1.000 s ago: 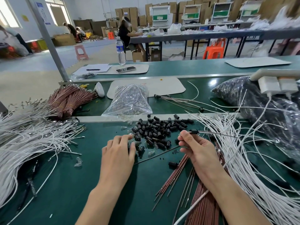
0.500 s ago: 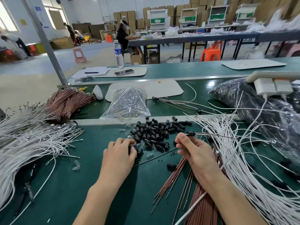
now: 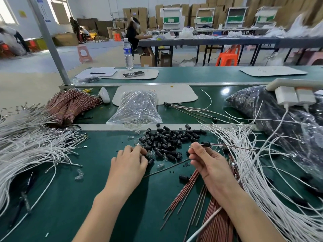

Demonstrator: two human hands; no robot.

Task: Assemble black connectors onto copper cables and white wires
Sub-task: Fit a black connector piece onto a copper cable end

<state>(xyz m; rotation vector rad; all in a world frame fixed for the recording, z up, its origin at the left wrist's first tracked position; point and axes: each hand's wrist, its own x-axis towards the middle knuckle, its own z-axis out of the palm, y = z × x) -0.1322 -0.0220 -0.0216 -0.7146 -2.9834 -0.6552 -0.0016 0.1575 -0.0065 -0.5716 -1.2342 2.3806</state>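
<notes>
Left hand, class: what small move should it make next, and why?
Probably pinch one connector from the pile and lift it clear. The left hand has its fingers curled over the pile's near edge, whether on a piece is unclear, while the right hand pinches a cable.

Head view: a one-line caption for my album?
Right hand pinches a cable fitted with a black connector; left hand touches the loose connector pile.

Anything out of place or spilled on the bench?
Minor only. One black connector lies apart from the loose connector pile, beside the copper cables near the right hand, which pinches a thin cable. Small clear bits are scattered on the green mat. Nothing looks damaged.
</notes>
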